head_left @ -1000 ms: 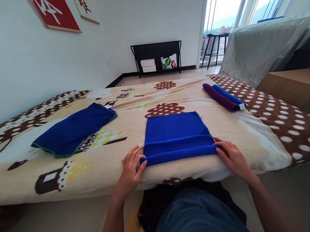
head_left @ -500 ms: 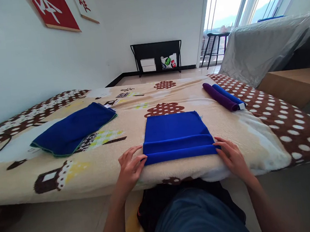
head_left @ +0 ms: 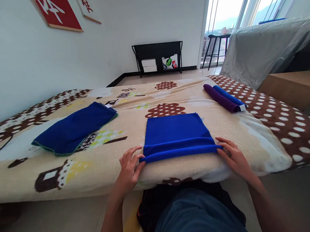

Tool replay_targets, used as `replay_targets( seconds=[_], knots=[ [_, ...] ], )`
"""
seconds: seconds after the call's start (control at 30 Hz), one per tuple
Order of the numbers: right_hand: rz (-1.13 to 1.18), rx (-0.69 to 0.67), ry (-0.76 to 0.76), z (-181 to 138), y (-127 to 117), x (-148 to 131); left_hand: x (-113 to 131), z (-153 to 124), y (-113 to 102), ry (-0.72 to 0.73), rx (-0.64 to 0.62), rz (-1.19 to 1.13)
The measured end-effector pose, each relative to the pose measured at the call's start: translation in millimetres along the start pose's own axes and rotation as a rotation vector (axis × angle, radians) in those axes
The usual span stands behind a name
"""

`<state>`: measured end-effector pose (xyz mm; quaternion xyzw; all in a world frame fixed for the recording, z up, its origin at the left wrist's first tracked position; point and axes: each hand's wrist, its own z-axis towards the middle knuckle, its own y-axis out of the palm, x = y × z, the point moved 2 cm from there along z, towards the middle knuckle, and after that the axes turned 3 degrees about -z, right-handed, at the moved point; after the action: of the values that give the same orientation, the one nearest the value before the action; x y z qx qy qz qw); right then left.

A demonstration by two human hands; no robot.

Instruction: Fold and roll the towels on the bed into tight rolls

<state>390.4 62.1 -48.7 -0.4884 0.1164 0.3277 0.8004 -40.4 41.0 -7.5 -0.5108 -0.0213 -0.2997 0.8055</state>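
A bright blue towel lies on the patterned blanket in front of me, its near edge rolled into a narrow tube. My left hand pinches the left end of that roll between thumb and fingers. At the opposite end, my right hand grips the roll the same way. Behind the roll the towel is flat, with a raised fold running across it. Off to the left rests a darker blue towel with a green edge, loosely folded.
A purple rolled towel and a blue rolled towel lie side by side at the right. Beyond the bed stand a black rack and a stool. A cardboard box and plastic-covered furniture are at the right.
The near edge of the blue towel has gone from a flatter folded strip to a tighter, rounder roll. Both hands have stayed at its ends, shifting only slightly.
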Motion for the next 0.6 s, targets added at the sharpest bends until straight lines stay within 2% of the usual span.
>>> replay_targets(
  seconds=[0.13, 0.2, 0.3, 0.37, 0.4, 0.47, 0.53, 0.6],
  knots=[
    [-0.067, -0.013, -0.009, -2.5, -4.0, -6.4, 6.1, -1.3, -5.2, 0.01, -0.042, -0.006],
    [-0.176, 0.086, 0.024, -2.6, -1.6, -11.2, 8.5, 1.2, -1.2, -0.016, -0.003, 0.037],
    [-0.331, 0.321, 0.067, -1.6, 8.7, -28.6, 19.3, 5.4, 12.5, -0.124, 0.205, 0.143],
    [-0.363, 0.395, 0.028, -0.3, 20.1, -49.4, 35.6, 5.3, 25.9, -0.152, 0.376, 0.199],
    [-0.342, 0.38, -0.016, 0.6, 26.7, -61.7, 46.2, 4.6, 34.0, -0.125, 0.424, 0.206],
    [-0.257, 0.284, -0.118, 2.6, 39.8, -86.7, 69.2, 3.6, 51.6, -0.002, 0.414, 0.182],
    [-0.182, 0.171, -0.195, 4.8, 50.5, -107.1, 89.3, 4.4, 67.2, 0.152, 0.31, 0.138],
    [-0.162, 0.095, -0.229, 7.5, 57.3, -118.2, 101.0, 7.4, 76.1, 0.244, 0.223, 0.107]
  ],
)
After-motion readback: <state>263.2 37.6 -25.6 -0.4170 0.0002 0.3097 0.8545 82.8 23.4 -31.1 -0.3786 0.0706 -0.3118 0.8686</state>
